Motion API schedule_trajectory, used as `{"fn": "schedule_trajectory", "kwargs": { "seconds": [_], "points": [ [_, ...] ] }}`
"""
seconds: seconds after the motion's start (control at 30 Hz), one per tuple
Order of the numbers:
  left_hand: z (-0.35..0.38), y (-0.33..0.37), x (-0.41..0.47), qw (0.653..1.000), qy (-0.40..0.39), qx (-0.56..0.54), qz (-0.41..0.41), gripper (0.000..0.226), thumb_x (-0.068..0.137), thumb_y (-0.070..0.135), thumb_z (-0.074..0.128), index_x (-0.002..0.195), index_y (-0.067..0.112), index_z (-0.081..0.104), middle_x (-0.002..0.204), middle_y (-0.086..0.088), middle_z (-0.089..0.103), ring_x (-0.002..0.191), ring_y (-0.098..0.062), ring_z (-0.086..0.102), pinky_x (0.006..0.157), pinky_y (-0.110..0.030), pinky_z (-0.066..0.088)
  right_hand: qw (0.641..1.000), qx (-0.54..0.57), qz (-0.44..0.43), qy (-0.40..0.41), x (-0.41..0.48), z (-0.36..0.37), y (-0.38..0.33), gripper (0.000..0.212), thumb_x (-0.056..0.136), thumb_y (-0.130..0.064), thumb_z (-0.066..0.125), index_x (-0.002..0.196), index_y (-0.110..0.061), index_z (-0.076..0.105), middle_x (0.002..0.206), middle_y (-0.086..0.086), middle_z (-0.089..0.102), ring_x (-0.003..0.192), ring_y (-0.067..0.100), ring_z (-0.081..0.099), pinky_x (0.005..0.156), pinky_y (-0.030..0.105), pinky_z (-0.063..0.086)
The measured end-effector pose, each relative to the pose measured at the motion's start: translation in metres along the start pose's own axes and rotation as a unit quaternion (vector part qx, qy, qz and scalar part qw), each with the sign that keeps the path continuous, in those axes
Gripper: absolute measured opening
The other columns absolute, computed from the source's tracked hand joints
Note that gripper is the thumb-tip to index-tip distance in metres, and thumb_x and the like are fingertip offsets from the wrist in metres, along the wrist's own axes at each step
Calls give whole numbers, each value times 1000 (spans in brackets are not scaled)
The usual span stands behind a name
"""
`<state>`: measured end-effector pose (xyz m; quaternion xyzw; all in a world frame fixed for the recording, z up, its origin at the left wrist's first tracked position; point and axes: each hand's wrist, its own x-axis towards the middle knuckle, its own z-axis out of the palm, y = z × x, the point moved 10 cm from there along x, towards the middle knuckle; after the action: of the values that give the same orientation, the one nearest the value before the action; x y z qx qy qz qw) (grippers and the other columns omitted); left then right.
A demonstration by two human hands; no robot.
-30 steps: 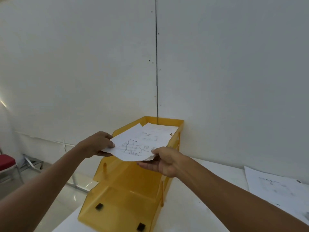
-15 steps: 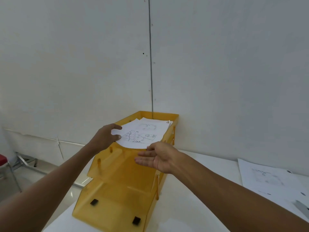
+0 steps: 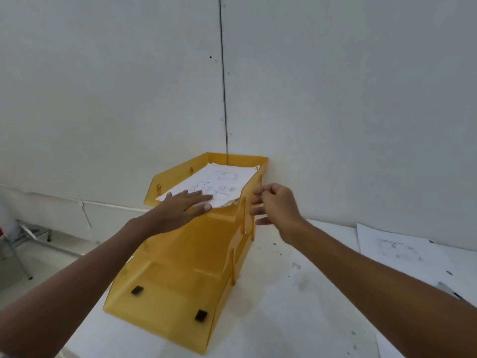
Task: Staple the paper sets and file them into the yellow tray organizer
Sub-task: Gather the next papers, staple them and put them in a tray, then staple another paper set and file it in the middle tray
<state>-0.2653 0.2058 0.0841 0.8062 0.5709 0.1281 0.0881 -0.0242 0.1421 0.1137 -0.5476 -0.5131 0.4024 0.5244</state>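
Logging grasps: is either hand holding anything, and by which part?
Nothing is gripped. The left hand lies flat on the near end of the paper set in the top tier of the yellow tray organizer; the right hand is empty.

A: How is the left hand [image 3: 180, 205] held?
B: It is laid flat, palm down, with the fingers straight and close together and the thumb stretched out alongside. The left forearm [image 3: 90, 267] is stretched forward from the lower left.
A: And the right hand [image 3: 277, 205]?
B: It is held up just to the right, apart from the other, with the fingers loosely bent and slightly spread and nothing gripped. The right forearm [image 3: 374, 267] is stretched in from the lower right.
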Motion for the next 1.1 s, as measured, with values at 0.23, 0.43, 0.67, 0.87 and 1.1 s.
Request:
{"fn": "schedule_trajectory", "kwargs": {
  "seconds": [0.23, 0.43, 0.67, 0.87, 1.1],
  "points": [
    [-1, 10, 16, 999, -36, 17, -14, 114, 59, 105, 5, 154, 48, 32, 168, 8, 23, 158, -27, 12, 123, -60, -4, 998, -15, 65, 18, 9, -54, 56, 31, 100, -3, 33, 106, -5, 63, 95, 14, 70, 70, 24, 68, 60, 35, 59],
    [-23, 39, 12, 990, 88, -107, 10, 35, 109, 38, 38, 140, 34, 54, 158, -2, 46, 146, -29, 40, 114, -43, 33, 996, -24, 85, 26, 13, -90, 78, 30, 96, -1, 35, 104, -4, 63, 91, 12, 69, 70, 24, 67, 63, 36, 59],
    [-71, 141, -20, 915, 365, -79, 154, 18, 101, 26, 62, 115, 18, 68, 113, 4, 72, 110, -16, 61, 93, -31, 46, 995, -37, 78, 54, 10, -131, 80, 29, 97, -3, 36, 106, -4, 63, 92, 12, 68, 72, 24, 67, 66, 39, 60],
    [8, 254, 3, 931, 240, -170, 218, 12, 99, 23, 63, 107, 16, 70, 95, 5, 71, 88, -11, 64, 80, -26, 51, 985, -152, 64, 55, -13, -195, 95, 30, 91, -6, 36, 103, -11, 63, 93, 9, 71, 74, 21, 66, 61, 33, 55],
    [169, 322, 27, 965, 37, -223, 131, 17, 98, 22, 63, 113, 17, 70, 101, 2, 73, 83, -13, 63, 73, -20, 46, 930, -351, 59, 88, -44, -307, 139, 21, 95, -8, 43, 97, -15, 63, 96, 1, 67, 74, 12, 59, 57, 21, 44]
  ]
}}
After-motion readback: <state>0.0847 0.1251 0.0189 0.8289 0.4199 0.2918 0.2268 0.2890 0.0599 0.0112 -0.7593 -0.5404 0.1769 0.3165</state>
